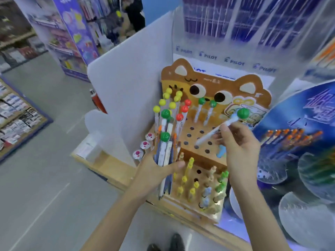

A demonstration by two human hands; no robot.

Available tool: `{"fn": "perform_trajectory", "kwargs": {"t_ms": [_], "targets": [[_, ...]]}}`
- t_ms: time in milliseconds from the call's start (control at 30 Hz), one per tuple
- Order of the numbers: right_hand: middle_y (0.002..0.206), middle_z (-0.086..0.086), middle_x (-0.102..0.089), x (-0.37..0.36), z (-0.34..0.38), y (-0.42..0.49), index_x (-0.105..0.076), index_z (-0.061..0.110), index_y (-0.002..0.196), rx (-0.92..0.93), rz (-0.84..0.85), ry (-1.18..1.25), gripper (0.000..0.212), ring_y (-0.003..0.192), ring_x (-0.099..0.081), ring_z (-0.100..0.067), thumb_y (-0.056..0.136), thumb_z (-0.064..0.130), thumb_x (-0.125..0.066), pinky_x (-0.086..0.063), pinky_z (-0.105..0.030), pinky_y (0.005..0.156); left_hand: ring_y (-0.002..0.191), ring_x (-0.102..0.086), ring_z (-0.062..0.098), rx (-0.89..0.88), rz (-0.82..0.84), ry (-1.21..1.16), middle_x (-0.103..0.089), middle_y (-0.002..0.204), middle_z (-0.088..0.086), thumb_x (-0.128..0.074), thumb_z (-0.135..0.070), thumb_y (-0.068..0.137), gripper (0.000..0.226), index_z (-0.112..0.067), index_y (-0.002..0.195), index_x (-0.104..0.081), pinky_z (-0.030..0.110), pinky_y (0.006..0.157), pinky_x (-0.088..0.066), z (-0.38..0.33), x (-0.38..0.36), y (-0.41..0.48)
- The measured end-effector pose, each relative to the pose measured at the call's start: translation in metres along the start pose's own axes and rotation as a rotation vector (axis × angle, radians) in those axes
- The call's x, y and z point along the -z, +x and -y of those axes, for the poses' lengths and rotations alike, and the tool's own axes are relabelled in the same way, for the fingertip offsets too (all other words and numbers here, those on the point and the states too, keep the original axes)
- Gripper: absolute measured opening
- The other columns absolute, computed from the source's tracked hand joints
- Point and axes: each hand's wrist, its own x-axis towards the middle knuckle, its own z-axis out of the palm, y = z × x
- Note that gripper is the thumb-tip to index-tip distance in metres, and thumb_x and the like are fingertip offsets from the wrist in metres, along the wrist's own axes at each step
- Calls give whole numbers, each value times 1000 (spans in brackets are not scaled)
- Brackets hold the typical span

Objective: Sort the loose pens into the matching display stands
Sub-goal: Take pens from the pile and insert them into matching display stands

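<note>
Pens [165, 153] stand bunched in the left hand [154, 174], fingers curled round them; right hand [239, 147] fingers pinch one green-topped pen [206, 136] above the cat-faced stand [208, 78].

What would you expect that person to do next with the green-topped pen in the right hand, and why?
Probably lower it tip-first into an empty hole of the cat-faced stand. The right hand pinches the green-topped pen slanted, its tip close over the open holes, and two green-topped pens already stand in the row behind.
</note>
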Motion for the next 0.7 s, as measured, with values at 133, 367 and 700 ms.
{"fn": "perform_trajectory", "kwargs": {"t_ms": [133, 367, 700], "targets": [[73, 5, -67, -18, -16, 24, -59, 35, 75, 76, 44, -201, 24, 74, -66, -15, 94, 20, -58, -53, -32, 68, 70, -66, 1, -43, 47, -27, -71, 71, -13, -81, -26, 69, 19, -30, 82, -67, 15, 64, -52, -10, -5, 11], [82, 5, -65, -43, -46, 57, -67, 9, 99, 130, 33, -363, 17, 77, -63, -6, 96, 20, -55, -49, -16, 63, 84, -70, 20, 19, 34, -88, -75, 85, 3, -86, -58, 46, 56, -22, 86, -72, 44, 84, -55, -10, -4, 29], [77, 0, -65, -63, -67, 66, -64, 12, 84, 127, 129, -602, 16, 72, -61, -16, 95, 17, -54, -41, -13, 60, 82, -70, 5, 29, 175, -162, -75, 86, -10, -79, -13, 73, 26, -27, 92, -68, 15, 68, -51, -14, 15, 44]]}}
